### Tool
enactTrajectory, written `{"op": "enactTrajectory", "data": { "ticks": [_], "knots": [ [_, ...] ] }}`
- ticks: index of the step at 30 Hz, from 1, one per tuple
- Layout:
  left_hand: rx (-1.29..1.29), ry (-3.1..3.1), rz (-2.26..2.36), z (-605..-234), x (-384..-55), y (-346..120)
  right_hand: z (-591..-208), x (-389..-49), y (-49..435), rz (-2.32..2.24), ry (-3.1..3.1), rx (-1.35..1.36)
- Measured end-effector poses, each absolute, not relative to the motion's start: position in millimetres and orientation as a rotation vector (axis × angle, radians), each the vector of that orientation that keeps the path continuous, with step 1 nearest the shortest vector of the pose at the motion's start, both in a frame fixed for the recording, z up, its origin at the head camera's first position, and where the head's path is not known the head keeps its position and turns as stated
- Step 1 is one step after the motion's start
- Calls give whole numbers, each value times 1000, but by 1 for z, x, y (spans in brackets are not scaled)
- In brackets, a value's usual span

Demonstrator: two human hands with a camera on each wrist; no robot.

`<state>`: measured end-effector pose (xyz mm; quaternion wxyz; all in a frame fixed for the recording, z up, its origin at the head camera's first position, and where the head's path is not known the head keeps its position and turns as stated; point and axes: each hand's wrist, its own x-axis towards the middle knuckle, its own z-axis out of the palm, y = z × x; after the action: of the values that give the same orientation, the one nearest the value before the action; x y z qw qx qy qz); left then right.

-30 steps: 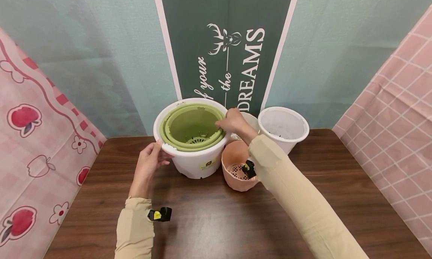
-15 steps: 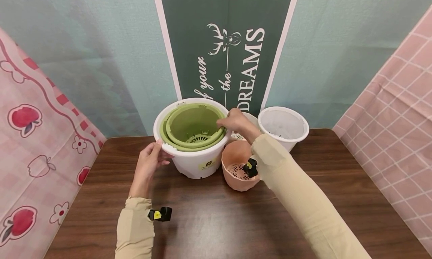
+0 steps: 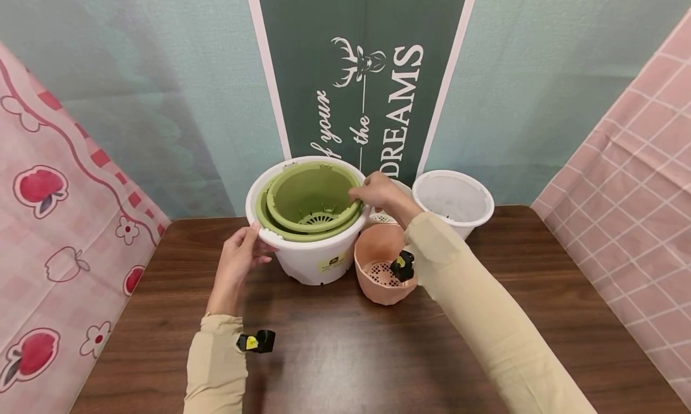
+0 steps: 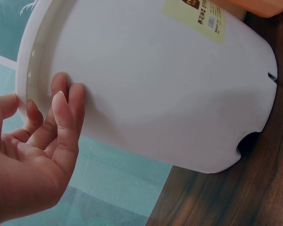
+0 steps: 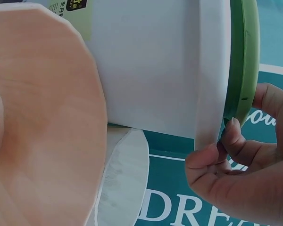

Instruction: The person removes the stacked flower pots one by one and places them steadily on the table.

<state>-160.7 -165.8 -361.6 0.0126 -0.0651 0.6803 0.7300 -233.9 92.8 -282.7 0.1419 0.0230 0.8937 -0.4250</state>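
Note:
A large white flower pot (image 3: 310, 267) with a yellow label stands on the table, with two green flower pots nested inside it. The inner green pot (image 3: 310, 189) sits raised and shifted right against the outer green pot (image 3: 264, 216). My right hand (image 3: 380, 192) pinches the inner green pot's rim; in the right wrist view, its green rim (image 5: 250, 56) stands out above the white one, and other fingers are right at the white rim. My left hand (image 3: 237, 255) holds the white rim from the left, thumb on top and fingers against the wall below, as the left wrist view shows.
A peach pot (image 3: 378, 243) with a perforated bottom stands right of the white pot, under my right forearm. Behind it is a pale pot (image 5: 125, 174), partly hidden. Another white pot (image 3: 453, 201) is at the back right, near the curtain (image 3: 502, 102).
The inner green pot has risen a little and shifted right with my right hand, so more of the outer green pot shows at the left. My left hand has stayed on the white rim.

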Motion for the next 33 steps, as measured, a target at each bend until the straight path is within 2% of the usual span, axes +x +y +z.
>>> {"op": "enactTrajectory", "data": {
  "ticks": [33],
  "knots": [
    [-239, 2113, 2305, -363, -160, -164, -279, -232, 96, -1250, 2575, 76]
  ]
}}
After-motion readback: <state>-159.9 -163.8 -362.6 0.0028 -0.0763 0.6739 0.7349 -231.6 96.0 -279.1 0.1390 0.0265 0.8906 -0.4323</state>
